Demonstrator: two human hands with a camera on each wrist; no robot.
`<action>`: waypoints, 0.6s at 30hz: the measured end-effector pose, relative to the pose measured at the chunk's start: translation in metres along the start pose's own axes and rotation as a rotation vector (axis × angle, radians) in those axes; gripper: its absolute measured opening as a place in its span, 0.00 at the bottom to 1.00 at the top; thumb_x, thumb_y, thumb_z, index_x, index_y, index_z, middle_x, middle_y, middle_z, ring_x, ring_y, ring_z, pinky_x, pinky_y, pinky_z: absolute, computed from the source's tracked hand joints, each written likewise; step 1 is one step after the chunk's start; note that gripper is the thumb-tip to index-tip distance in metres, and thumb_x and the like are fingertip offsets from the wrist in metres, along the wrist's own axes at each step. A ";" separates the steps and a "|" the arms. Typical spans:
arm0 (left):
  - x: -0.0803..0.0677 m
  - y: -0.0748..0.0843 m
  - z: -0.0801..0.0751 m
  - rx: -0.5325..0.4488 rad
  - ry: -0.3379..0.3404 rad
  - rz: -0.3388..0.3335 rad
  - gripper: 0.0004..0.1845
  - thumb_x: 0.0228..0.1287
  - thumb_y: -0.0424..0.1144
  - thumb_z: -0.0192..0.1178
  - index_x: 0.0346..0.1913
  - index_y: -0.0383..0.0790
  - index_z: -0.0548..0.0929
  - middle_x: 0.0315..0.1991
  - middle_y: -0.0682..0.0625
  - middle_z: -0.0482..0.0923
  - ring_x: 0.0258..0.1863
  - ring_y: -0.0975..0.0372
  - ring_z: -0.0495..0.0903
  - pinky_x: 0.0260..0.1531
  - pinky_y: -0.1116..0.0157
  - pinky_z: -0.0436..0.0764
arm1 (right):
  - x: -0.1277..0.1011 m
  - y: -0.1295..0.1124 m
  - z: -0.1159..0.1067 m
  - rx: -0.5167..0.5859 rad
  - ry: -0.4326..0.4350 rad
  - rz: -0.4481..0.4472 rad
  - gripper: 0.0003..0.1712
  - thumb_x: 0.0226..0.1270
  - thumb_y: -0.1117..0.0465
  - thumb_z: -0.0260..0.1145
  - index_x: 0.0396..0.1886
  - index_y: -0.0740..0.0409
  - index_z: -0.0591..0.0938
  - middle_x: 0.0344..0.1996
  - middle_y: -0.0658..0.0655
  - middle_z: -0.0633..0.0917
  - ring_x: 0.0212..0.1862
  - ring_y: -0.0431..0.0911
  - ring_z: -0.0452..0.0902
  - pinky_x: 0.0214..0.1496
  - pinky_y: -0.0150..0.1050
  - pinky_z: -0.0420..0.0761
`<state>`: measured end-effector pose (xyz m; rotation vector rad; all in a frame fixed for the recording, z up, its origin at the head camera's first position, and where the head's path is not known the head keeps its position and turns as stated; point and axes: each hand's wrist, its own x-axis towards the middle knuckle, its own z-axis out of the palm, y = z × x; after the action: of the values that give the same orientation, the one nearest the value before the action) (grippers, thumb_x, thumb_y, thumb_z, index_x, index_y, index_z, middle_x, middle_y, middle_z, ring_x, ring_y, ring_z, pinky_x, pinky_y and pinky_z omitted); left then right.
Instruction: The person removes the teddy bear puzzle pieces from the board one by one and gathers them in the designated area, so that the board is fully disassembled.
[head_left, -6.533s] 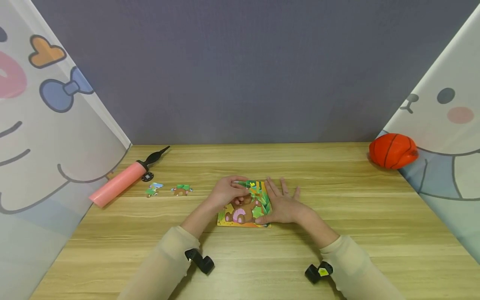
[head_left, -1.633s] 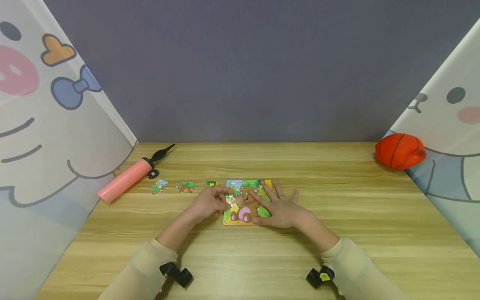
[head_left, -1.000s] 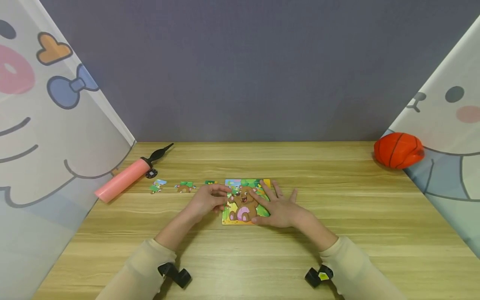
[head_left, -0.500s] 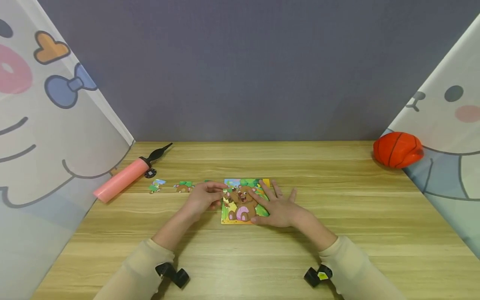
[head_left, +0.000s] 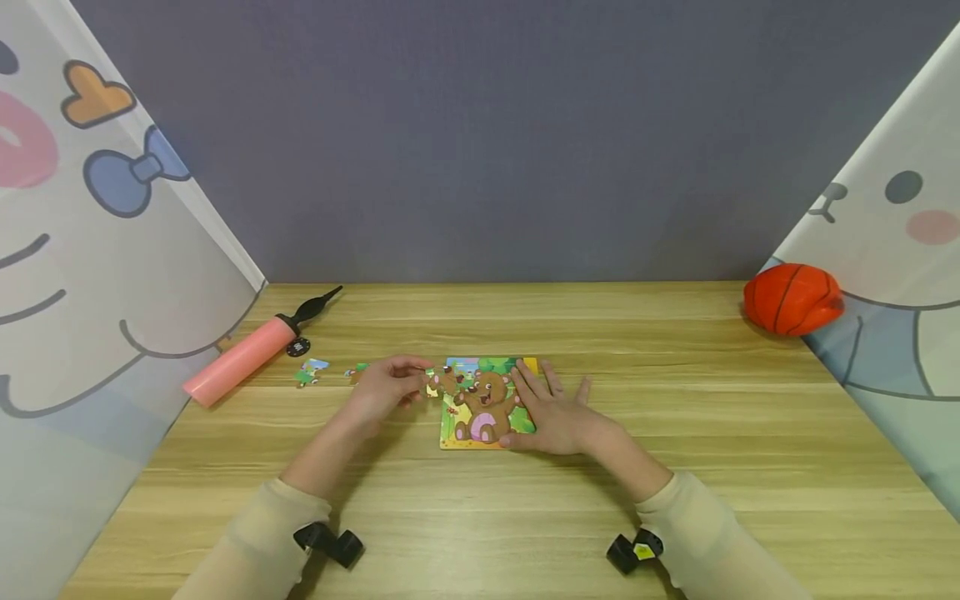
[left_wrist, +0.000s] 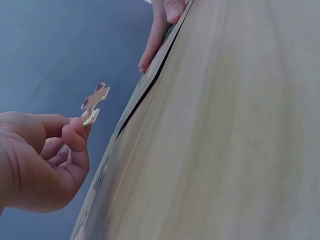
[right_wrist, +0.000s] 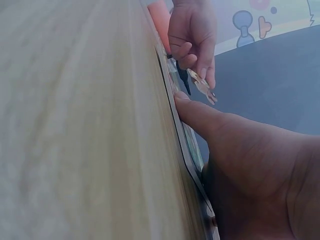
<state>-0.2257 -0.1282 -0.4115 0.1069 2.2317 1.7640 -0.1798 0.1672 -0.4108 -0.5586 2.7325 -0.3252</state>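
A bear jigsaw puzzle (head_left: 480, 412) lies flat on the wooden table (head_left: 480, 517). My left hand (head_left: 408, 383) pinches a brown puzzle piece (head_left: 444, 382) between thumb and fingers, held just off the puzzle's upper left corner. The left wrist view shows that piece (left_wrist: 95, 104) raised above the table at my fingertips (left_wrist: 75, 127). My right hand (head_left: 543, 396) lies flat with straight fingers on the puzzle's right side. In the right wrist view its thumb (right_wrist: 200, 115) presses the puzzle edge (right_wrist: 182, 137), with the left hand (right_wrist: 192, 35) and piece (right_wrist: 202, 86) beyond.
Two loose pieces (head_left: 311, 372) (head_left: 355, 372) lie left of the puzzle; my left hand partly hides the nearer one. A pink hand pump (head_left: 243, 358) rests at the far left by the cartoon curtain. An orange ball (head_left: 791, 298) sits at the far right edge.
My left hand has taken a brown piece from the puzzle's left side and drawn it leftward, off the board. The right hand stays flat on the puzzle.
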 end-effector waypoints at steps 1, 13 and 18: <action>0.000 0.000 -0.002 0.002 0.005 0.000 0.15 0.70 0.30 0.61 0.57 0.33 0.82 0.42 0.44 0.82 0.29 0.60 0.79 0.27 0.69 0.77 | 0.000 0.000 0.000 0.000 -0.002 0.003 0.65 0.63 0.20 0.54 0.83 0.51 0.38 0.81 0.51 0.35 0.79 0.58 0.21 0.58 0.85 0.30; -0.007 -0.008 -0.025 0.008 0.006 0.003 0.16 0.71 0.30 0.59 0.59 0.29 0.80 0.43 0.44 0.82 0.29 0.60 0.78 0.27 0.70 0.75 | 0.000 0.000 -0.001 -0.004 0.007 -0.004 0.62 0.63 0.22 0.55 0.84 0.49 0.43 0.81 0.53 0.35 0.79 0.60 0.23 0.58 0.85 0.31; -0.010 -0.010 -0.032 0.004 0.002 0.000 0.17 0.72 0.30 0.59 0.60 0.28 0.78 0.42 0.43 0.81 0.29 0.61 0.77 0.27 0.70 0.76 | -0.001 0.000 0.000 -0.001 0.002 0.019 0.62 0.63 0.20 0.54 0.84 0.46 0.42 0.81 0.58 0.32 0.79 0.60 0.22 0.60 0.84 0.30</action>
<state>-0.2235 -0.1632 -0.4126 0.1051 2.2368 1.7605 -0.1790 0.1679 -0.4104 -0.5326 2.7379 -0.3197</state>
